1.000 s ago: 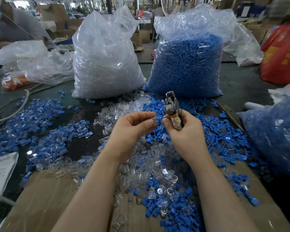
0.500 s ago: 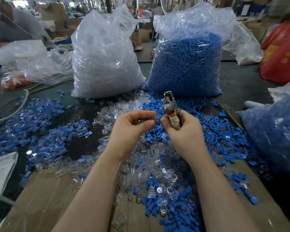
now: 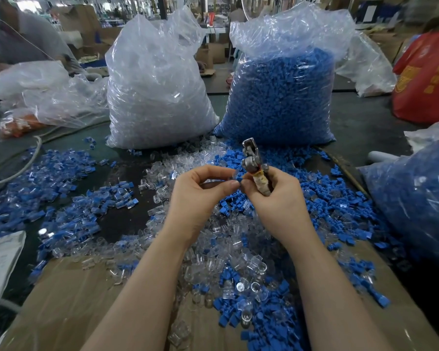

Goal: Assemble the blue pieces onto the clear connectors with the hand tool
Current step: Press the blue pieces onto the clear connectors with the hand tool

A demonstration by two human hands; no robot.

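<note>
My left hand [image 3: 200, 196] pinches a small clear connector [image 3: 235, 175] between thumb and forefinger, above the table's middle. My right hand [image 3: 276, 198] grips a metal hand tool [image 3: 252, 163] by its taped handle, jaws pointing up and away, and its fingertips meet the left hand's at the connector. A bit of blue shows at the fingertips; I cannot tell whether it is held. Loose clear connectors [image 3: 226, 259] and blue pieces [image 3: 340, 206] lie heaped under both hands. Joined blue-and-clear parts [image 3: 69, 198] are spread at the left.
A tall bag of clear connectors [image 3: 157, 97] and a bag of blue pieces [image 3: 281, 97] stand at the back. Another blue-filled bag [image 3: 416, 198] lies at the right, a red bag [image 3: 426, 79] behind it. Cardboard [image 3: 74, 300] covers the near table. A cable [image 3: 23, 163] runs at the left.
Both hands stay together at the same spot; the fingertips shift slightly around the connector. The tool has barely moved.
</note>
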